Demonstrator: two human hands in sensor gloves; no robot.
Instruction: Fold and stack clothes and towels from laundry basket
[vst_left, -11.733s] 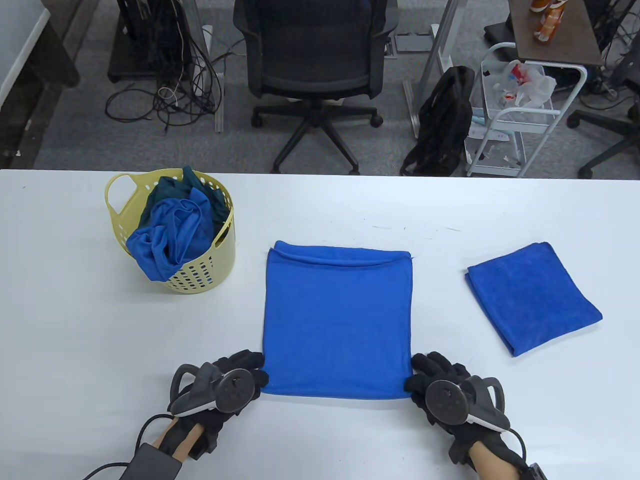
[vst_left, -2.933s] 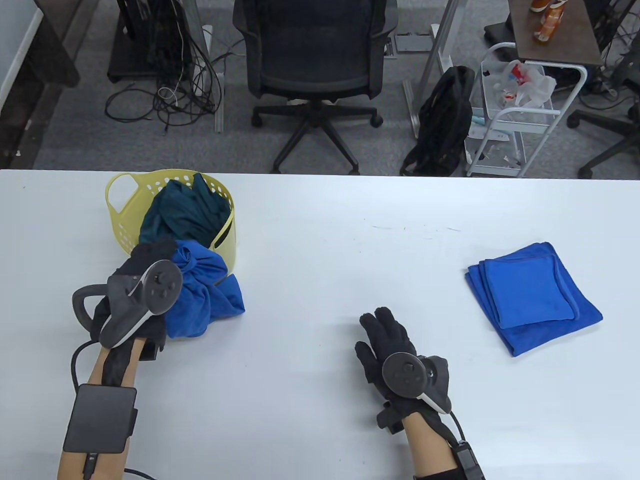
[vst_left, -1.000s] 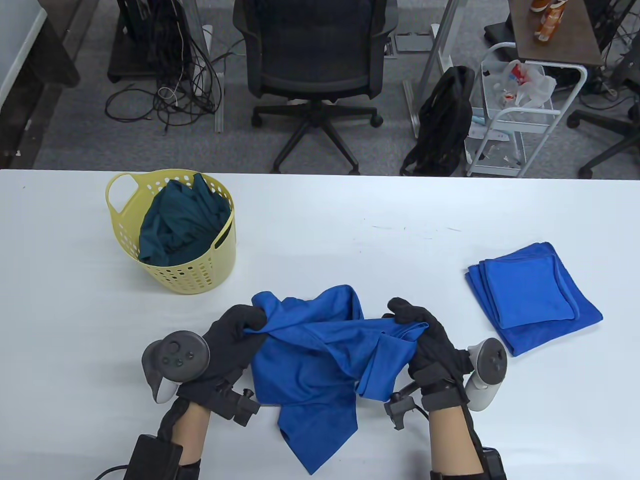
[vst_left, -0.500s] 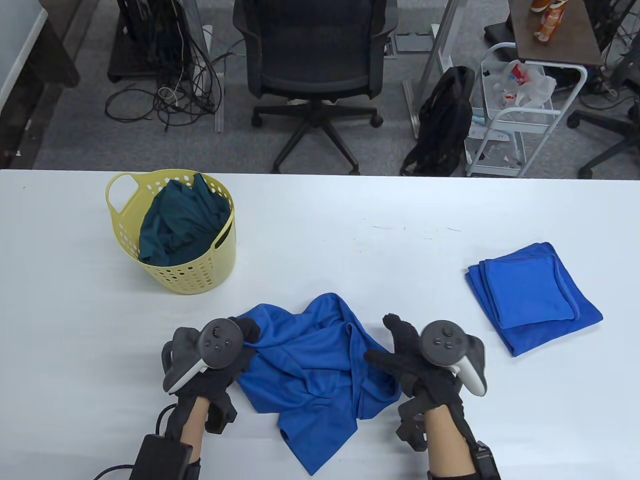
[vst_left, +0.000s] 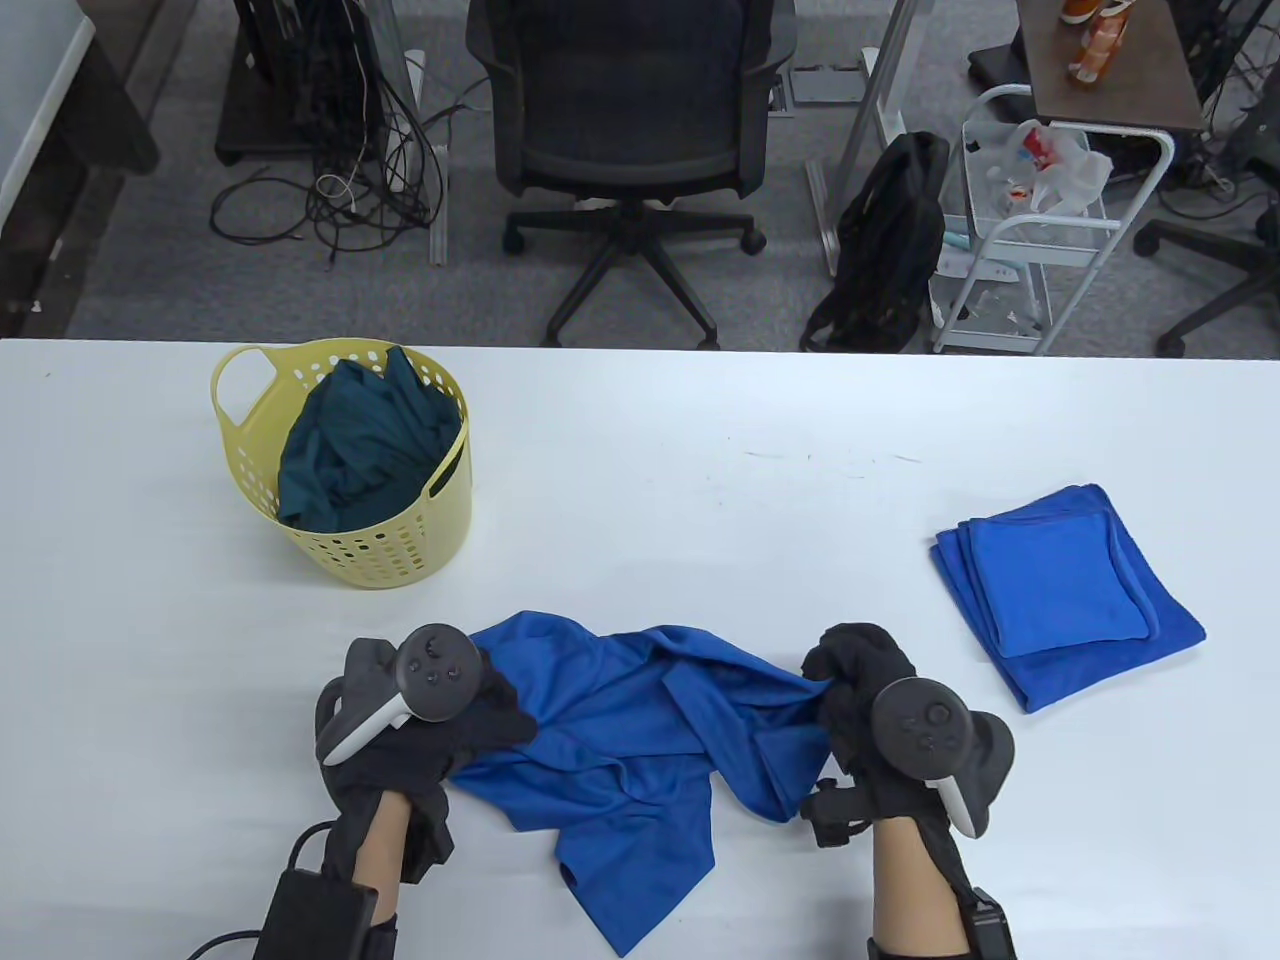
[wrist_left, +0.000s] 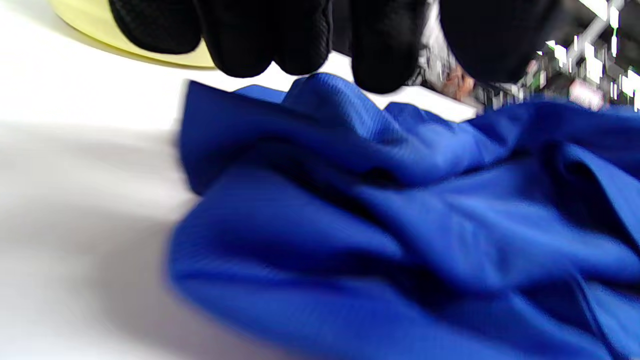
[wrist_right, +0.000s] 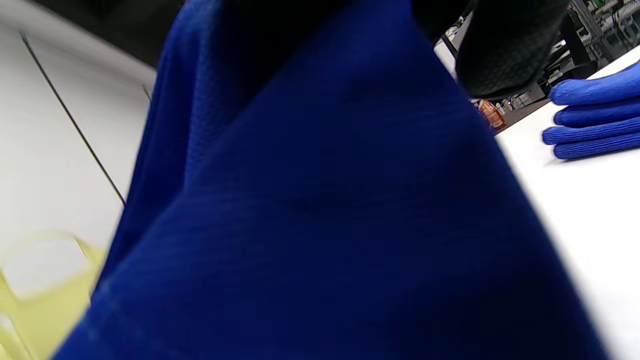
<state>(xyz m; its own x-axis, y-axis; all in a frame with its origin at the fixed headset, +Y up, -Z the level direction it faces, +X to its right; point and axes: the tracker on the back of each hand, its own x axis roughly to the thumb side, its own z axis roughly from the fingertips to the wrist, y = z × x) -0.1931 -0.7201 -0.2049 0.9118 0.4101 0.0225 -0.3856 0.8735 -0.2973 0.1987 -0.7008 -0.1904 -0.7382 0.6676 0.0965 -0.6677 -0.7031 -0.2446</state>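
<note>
A crumpled blue garment (vst_left: 640, 730) lies on the white table (vst_left: 700, 500) near the front edge, between my hands. My left hand (vst_left: 490, 715) rests on its left part. In the left wrist view its fingertips (wrist_left: 385, 60) touch a raised fold of the cloth (wrist_left: 400, 215), with the thumb held apart. My right hand (vst_left: 850, 670) grips the garment's right end in a closed fist. The cloth (wrist_right: 325, 225) fills the right wrist view. A yellow laundry basket (vst_left: 400, 560) at the back left holds dark green clothes (vst_left: 360, 450).
Two folded blue towels (vst_left: 1065, 590) lie stacked at the right, the smaller on top; they also show in the right wrist view (wrist_right: 595, 120). An office chair (vst_left: 630, 130) and a wire cart (vst_left: 1040, 230) stand on the floor beyond the table's far edge.
The right hand has closed on the garment's right end and moved right, stretching the cloth out. The left hand has shifted slightly down onto its left part.
</note>
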